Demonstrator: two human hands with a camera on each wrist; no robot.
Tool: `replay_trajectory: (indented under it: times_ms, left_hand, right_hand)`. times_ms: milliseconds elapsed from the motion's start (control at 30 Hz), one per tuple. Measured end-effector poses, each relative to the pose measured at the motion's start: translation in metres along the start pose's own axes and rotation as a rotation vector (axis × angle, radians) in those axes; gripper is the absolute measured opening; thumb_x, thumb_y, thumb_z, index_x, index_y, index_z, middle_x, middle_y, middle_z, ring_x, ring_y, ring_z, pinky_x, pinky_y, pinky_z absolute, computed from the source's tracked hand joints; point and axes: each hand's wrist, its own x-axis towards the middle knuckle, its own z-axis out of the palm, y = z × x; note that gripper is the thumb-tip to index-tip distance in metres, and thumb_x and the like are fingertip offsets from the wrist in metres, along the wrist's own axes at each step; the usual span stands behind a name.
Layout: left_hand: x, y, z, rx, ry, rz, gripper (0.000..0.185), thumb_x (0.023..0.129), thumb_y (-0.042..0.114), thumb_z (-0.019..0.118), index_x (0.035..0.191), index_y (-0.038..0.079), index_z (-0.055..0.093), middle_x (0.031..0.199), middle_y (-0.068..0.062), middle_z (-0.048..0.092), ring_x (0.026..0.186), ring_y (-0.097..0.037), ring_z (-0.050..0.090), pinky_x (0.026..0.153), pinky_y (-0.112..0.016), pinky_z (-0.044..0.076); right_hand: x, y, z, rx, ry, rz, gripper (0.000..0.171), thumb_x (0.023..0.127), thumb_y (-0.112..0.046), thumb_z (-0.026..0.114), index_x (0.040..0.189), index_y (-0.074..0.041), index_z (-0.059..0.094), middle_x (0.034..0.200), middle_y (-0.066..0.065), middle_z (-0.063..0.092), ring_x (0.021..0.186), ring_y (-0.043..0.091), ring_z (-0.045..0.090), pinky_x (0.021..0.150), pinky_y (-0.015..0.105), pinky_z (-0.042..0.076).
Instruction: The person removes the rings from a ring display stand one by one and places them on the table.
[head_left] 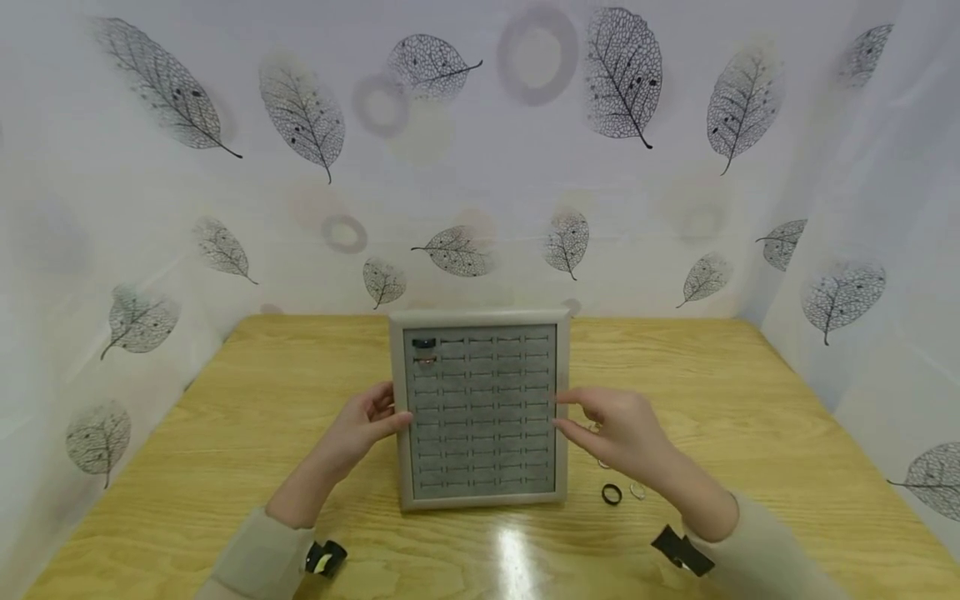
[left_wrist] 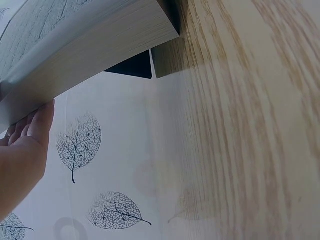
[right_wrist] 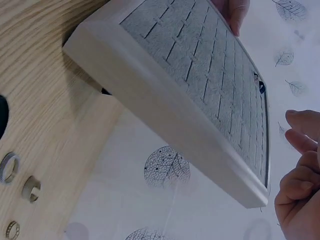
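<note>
A ring display board [head_left: 483, 408], grey and slotted in a pale frame, stands propped up on the table. My left hand [head_left: 372, 422] grips its left edge, thumb over the front and fingers behind. Two rings sit in the top-left slots: a black ring [head_left: 423, 343] and a coppery ring [head_left: 425, 360] beneath it. At the right edge of the board is my right hand [head_left: 618, 427], thumb and forefinger spread apart with nothing between them; the right wrist view shows its other fingers [right_wrist: 297, 187] loosely bent.
Loose rings lie on the wooden table right of the board, among them a black ring [head_left: 612, 502] and a wide silver ring [right_wrist: 28, 189]. The right hand partly hides some in the head view. A leaf-patterned curtain [head_left: 480, 167] hangs behind the table.
</note>
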Motion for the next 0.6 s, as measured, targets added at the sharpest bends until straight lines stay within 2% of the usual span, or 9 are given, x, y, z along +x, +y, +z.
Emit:
replay_trajectory:
  times_ms: [67, 233, 367, 500, 600]
  left_hand:
    - [-0.001, 0.000, 0.000, -0.007, -0.001, -0.001, 0.057, 0.086, 0.016, 0.058, 0.132, -0.005, 0.030, 0.124, -0.021, 0.044, 0.107, -0.022, 0.048, 0.085, -0.028, 0.043]
    - [-0.001, -0.001, -0.001, -0.013, -0.005, 0.004, 0.057, 0.087, 0.015, 0.058, 0.132, -0.006, 0.030, 0.124, -0.021, 0.044, 0.107, -0.025, 0.048, 0.085, -0.029, 0.043]
    - [0.000, -0.001, -0.001, -0.011, -0.006, 0.009, 0.056, 0.087, 0.014, 0.057, 0.132, -0.006, 0.030, 0.123, -0.022, 0.044, 0.106, -0.024, 0.049, 0.084, -0.029, 0.043]
    - [0.000, -0.001, -0.002, -0.015, -0.007, 0.012, 0.056, 0.087, 0.013, 0.057, 0.132, -0.007, 0.030, 0.123, -0.023, 0.044, 0.105, -0.021, 0.050, 0.084, -0.028, 0.043]
    - [0.000, 0.000, -0.001, -0.022, -0.010, 0.019, 0.055, 0.087, 0.012, 0.056, 0.131, -0.008, 0.030, 0.123, -0.024, 0.044, 0.105, -0.021, 0.050, 0.083, -0.028, 0.044]
  right_hand:
    - [0.007, -0.002, 0.006, 0.009, -0.004, 0.002, 0.024, 0.081, -0.023, 0.064, 0.092, -0.002, 0.065, 0.058, -0.009, 0.050, 0.047, -0.004, 0.024, 0.040, 0.009, 0.023]
    - [0.025, -0.006, 0.020, 0.014, -0.021, 0.015, 0.027, 0.074, -0.014, 0.070, 0.097, -0.003, 0.063, 0.053, -0.014, 0.032, 0.047, -0.002, 0.023, 0.039, 0.012, 0.021]
    - [0.040, -0.009, 0.031, 0.014, -0.031, 0.013, 0.029, 0.073, -0.014, 0.071, 0.100, -0.004, 0.062, 0.052, -0.013, 0.029, 0.046, -0.001, 0.020, 0.040, 0.015, 0.021]
    - [0.056, -0.010, 0.044, 0.018, -0.002, -0.009, 0.029, 0.073, -0.012, 0.071, 0.100, -0.003, 0.062, 0.051, -0.012, 0.029, 0.045, 0.000, 0.019, 0.039, 0.016, 0.021]
    - [0.066, -0.010, 0.054, 0.001, 0.001, -0.011, 0.028, 0.074, -0.013, 0.071, 0.099, -0.004, 0.062, 0.050, -0.010, 0.036, 0.043, 0.000, 0.023, 0.037, 0.016, 0.023]
